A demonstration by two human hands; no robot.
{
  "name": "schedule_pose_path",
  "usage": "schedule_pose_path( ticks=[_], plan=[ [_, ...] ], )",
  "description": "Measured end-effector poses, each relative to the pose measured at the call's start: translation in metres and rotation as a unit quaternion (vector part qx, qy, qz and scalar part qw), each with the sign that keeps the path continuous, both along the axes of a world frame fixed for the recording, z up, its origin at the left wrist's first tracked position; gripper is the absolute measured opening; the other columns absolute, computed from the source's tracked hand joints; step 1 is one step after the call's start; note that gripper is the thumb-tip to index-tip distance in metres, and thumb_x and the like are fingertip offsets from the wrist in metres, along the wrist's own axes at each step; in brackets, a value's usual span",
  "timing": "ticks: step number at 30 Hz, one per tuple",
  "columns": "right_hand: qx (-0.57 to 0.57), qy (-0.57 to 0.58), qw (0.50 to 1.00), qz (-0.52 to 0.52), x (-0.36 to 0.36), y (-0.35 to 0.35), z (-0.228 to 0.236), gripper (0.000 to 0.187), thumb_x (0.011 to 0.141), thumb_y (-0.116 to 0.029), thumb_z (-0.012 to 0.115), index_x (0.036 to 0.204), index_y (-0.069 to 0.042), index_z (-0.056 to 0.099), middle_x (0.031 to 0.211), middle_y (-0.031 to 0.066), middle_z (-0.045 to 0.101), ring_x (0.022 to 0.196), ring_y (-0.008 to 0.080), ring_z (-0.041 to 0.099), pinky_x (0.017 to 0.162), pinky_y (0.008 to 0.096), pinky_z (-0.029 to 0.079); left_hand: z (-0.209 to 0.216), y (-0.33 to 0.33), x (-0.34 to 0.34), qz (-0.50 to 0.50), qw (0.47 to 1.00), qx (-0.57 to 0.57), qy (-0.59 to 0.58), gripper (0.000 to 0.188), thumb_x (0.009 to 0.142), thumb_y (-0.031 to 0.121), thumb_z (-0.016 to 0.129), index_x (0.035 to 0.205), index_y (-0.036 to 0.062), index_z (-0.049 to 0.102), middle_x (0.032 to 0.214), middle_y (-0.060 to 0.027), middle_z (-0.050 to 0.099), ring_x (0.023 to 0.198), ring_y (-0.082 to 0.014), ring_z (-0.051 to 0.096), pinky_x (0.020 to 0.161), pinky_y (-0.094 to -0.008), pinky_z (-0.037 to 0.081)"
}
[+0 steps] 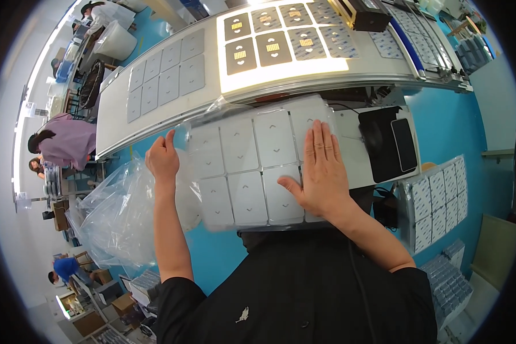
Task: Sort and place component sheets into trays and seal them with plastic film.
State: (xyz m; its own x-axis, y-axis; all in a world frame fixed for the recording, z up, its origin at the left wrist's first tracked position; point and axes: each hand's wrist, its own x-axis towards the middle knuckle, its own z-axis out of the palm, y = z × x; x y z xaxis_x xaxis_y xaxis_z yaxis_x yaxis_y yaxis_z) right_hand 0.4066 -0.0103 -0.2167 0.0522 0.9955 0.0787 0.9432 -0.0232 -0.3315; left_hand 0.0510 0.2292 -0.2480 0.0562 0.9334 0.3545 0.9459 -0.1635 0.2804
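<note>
Before me lies a clear plastic tray (245, 166) of pale rectangular panels in two rows, each marked with small arrow shapes. My right hand (324, 175) rests flat on the tray's right part, fingers stretched out, palm down. At its left edge, my left hand (164, 155) is closed in a fist with the thumb up, gripping clear plastic film (180, 137). From there a large crumpled clear plastic sheet (120, 212) hangs down on the left. What lies inside the left fist is mostly hidden.
Beyond the tray runs a conveyor belt (114, 109) carrying grey panel sheets and brightly lit patterned ones. A phone (404, 145) lies on a black mat at right. More panel trays (436, 200) are stacked lower right. Several people work at the far left.
</note>
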Motion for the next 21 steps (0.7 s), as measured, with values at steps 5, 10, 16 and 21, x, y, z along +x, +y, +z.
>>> schedule_pose_path(
  ticks=[5,10,16,21],
  plan=[
    [-0.003,-0.007,1.000,0.001,0.000,-0.001,0.000,0.114,0.104,-0.072,0.051,0.163,0.021,0.020,0.174,0.0384,0.016,0.165,0.0503,0.015,0.135,0.0563,0.013,0.003,0.014,-0.042,0.050,0.997,0.053,0.032,0.063,0.110,0.052,0.060,0.070,0.0029,0.059,0.067,-0.0224,0.060,0.067,-0.0463,0.058,0.063,-0.0525,0.044],
    [0.001,-0.006,1.000,-0.004,0.001,-0.001,-0.001,0.113,0.104,-0.071,0.053,0.163,0.020,0.020,0.174,0.0381,0.016,0.165,0.0508,0.015,0.135,0.0560,0.013,0.003,0.042,-0.079,0.066,0.990,0.081,0.098,0.061,0.111,0.053,0.055,0.074,0.0063,0.066,0.075,-0.0213,0.068,0.075,-0.0469,0.067,0.066,-0.0542,0.048],
    [-0.004,-0.013,1.000,0.000,-0.001,0.000,0.000,0.115,0.102,-0.071,0.055,0.163,0.020,0.020,0.175,0.0379,0.016,0.165,0.0504,0.013,0.135,0.0559,0.013,0.011,0.079,-0.146,0.117,0.968,0.102,0.197,0.062,0.112,0.057,0.048,0.081,0.0091,0.070,0.080,-0.0184,0.074,0.079,-0.0457,0.072,0.070,-0.0555,0.054],
    [-0.015,-0.001,1.000,-0.007,0.002,0.001,0.003,0.114,0.103,-0.068,0.057,0.164,0.019,0.019,0.175,0.0377,0.015,0.166,0.0501,0.012,0.135,0.0557,0.012,0.069,0.110,-0.188,0.161,0.933,0.090,0.308,0.062,0.114,0.058,0.041,0.087,0.0118,0.071,0.089,-0.0174,0.078,0.086,-0.0426,0.076,0.073,-0.0569,0.058]
  ],
)
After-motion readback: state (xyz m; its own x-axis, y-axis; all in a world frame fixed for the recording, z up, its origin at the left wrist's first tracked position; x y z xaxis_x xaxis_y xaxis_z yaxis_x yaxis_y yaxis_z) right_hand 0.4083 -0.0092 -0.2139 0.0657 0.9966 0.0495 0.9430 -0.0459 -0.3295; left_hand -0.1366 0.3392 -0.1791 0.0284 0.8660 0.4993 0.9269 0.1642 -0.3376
